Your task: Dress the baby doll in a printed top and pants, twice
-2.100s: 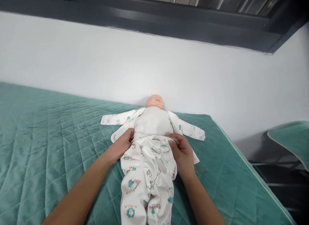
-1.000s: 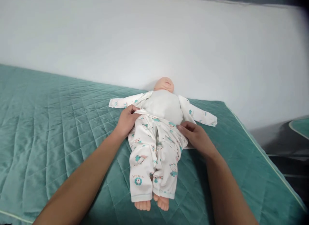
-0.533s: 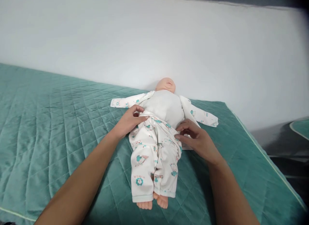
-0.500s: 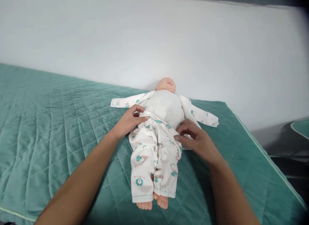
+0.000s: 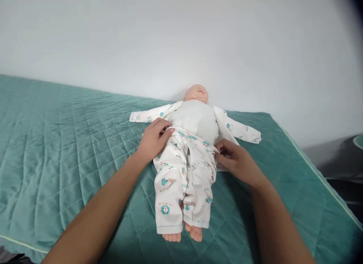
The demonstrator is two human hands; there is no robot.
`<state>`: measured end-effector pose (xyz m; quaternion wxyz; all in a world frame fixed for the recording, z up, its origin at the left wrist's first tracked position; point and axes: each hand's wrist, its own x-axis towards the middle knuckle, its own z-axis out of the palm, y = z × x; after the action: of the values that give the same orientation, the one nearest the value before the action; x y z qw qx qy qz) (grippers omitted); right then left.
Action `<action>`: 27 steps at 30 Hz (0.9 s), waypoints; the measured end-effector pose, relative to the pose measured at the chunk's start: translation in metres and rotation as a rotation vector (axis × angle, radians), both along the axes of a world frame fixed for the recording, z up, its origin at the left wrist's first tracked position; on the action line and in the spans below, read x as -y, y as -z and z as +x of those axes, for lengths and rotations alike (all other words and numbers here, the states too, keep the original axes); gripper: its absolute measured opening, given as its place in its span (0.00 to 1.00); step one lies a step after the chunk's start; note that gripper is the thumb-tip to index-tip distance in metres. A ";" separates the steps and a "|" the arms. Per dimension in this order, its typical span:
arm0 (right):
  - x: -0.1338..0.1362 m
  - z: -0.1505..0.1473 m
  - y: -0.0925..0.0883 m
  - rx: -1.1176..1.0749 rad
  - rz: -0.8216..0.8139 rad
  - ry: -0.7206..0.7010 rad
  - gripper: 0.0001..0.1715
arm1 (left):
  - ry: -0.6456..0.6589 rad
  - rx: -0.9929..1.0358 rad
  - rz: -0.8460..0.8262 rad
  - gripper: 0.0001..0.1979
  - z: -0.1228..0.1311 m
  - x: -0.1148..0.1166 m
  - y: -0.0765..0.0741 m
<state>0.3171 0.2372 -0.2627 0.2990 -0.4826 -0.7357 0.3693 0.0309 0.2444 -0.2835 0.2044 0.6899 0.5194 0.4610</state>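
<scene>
A baby doll (image 5: 198,116) lies on its back, feet toward me. White printed pants (image 5: 170,182) cover its legs up to the lower belly, with the bare feet showing below the cuffs. Its arms are in the sleeves of a matching open shirt (image 5: 244,131), which leaves the white cloth torso uncovered. At the waist on the left, my left hand (image 5: 154,139) pinches the waistband between thumb and fingers. On the other side my right hand (image 5: 235,158) is closed on the waistband's edge, pulling it slightly outward. The fingertips of both hands are partly hidden.
A green quilted cover (image 5: 70,154) lies under the doll and stretches far to the left. Its light-piped edge (image 5: 314,169) runs down the right side. A pale wall (image 5: 141,41) rises just behind the doll's head.
My right hand has gone from loosely curled beside the hip to closed on the waistband, drawing it outward. My left hand stays at the left waist. The camera view has shifted a little.
</scene>
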 end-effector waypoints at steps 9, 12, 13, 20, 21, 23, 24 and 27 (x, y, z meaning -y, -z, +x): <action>-0.006 -0.009 0.021 -0.127 0.122 0.402 0.11 | -0.026 0.079 0.032 0.10 0.003 0.000 -0.001; -0.008 -0.013 0.023 -0.125 0.150 0.519 0.11 | -0.037 0.235 -0.065 0.09 0.003 -0.002 0.001; -0.008 -0.014 0.023 -0.106 0.160 0.550 0.10 | -0.027 0.299 -0.108 0.09 0.003 -0.003 0.001; -0.016 -0.014 0.024 0.102 0.085 0.529 0.09 | 0.182 0.732 -0.456 0.15 0.001 -0.012 0.001; -0.017 -0.013 0.024 0.132 0.063 0.509 0.09 | 0.219 0.777 -0.501 0.15 0.000 -0.014 0.001; -0.018 -0.010 0.024 0.171 0.011 0.459 0.09 | 0.277 0.850 -0.564 0.16 -0.001 -0.017 0.002; -0.019 -0.009 0.024 0.178 -0.011 0.434 0.09 | 0.297 0.879 -0.582 0.16 -0.001 -0.019 0.002; -0.020 -0.008 0.025 0.176 -0.048 0.400 0.09 | 0.300 0.952 -0.597 0.16 0.000 -0.022 0.004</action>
<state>0.3093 0.2575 -0.2873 0.2892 -0.6564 -0.6396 0.2763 0.0305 0.2668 -0.2877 0.6642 0.3852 0.3743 0.5200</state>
